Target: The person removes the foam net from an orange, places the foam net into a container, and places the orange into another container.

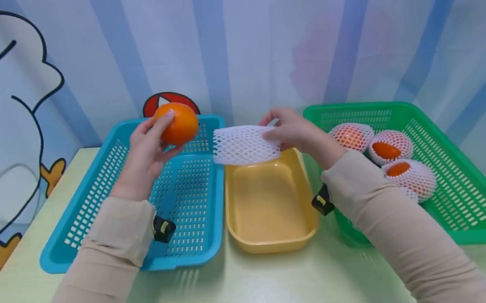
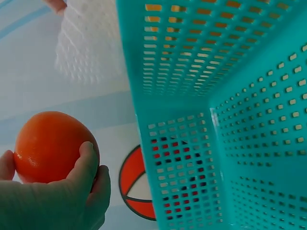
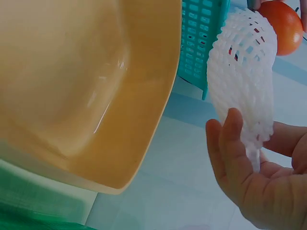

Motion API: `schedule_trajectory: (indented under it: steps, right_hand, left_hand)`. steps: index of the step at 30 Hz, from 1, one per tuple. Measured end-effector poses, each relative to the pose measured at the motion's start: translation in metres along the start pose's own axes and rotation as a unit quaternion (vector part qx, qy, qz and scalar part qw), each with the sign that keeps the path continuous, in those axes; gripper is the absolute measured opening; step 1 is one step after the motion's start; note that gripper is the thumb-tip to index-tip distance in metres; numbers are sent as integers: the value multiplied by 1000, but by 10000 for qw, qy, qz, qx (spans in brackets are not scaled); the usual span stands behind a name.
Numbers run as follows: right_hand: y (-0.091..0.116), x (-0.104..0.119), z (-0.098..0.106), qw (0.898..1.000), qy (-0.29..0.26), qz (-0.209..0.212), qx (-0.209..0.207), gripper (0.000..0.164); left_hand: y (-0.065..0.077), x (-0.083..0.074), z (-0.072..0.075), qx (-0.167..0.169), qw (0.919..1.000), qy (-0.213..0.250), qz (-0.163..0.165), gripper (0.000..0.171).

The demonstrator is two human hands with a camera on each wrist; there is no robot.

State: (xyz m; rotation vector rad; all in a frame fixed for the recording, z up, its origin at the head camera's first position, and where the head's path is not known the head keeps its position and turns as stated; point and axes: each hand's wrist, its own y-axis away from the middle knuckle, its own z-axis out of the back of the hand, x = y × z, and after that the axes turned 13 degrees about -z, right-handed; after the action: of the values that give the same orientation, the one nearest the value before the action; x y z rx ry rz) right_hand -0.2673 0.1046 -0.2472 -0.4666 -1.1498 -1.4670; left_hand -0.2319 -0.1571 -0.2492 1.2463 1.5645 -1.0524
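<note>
My left hand (image 1: 143,151) holds a smooth, round orange fruit (image 1: 180,124) above the blue basket (image 1: 217,185), thumb and fingers around its side. In the left wrist view, the same fruit (image 2: 53,146) shows a glossy skin. My right hand (image 1: 293,132) pinches one end of a white foam net sleeve (image 1: 242,145) over the back of the yellow bin. The sleeve's free end points left towards the fruit, apart from it in the head view. In the right wrist view, the sleeve (image 3: 244,67) has its far end opened out and partly overlaps the fruit (image 3: 280,28).
At the right stands a green basket (image 1: 468,183) with several orange fruits in foam nets, one of them a netted fruit (image 1: 410,180) near my right sleeve. The yellow bin (image 1: 276,244) sits between the baskets on a pale table (image 1: 253,298). A striped curtain (image 1: 247,43) hangs behind.
</note>
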Motion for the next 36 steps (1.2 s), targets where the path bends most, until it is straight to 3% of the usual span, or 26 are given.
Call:
schedule_trajectory:
  steps: [8,12,15,18,21,28,36]
  right_hand:
    - [-4,-5,5,9983,209,-490,-240,26]
    - [-6,-9,4,9948,868,-405,-350,31]
    - [-5,-10,2,9832,1740,-293,-470,37]
    - [-5,-9,0,9717,2298,-186,-519,41]
    - [-3,-7,-1,9684,2444,-66,-492,42]
    - [0,-6,-4,9661,2523,260,-491,39]
    - [1,-5,-4,9673,2431,520,-495,37]
  left_hand:
    - [-12,8,18,-300,9972,454,517,69]
    - [-23,19,21,-454,9967,24,679,71]
    - [-28,33,19,-487,9944,-607,718,74]
    - [-28,47,17,-306,9896,-1156,802,74]
    - [-28,56,14,-108,9836,-1481,1025,72]
    - [-31,68,11,286,9708,-1821,1536,69]
    - [-31,72,14,855,9572,-2227,1642,67]
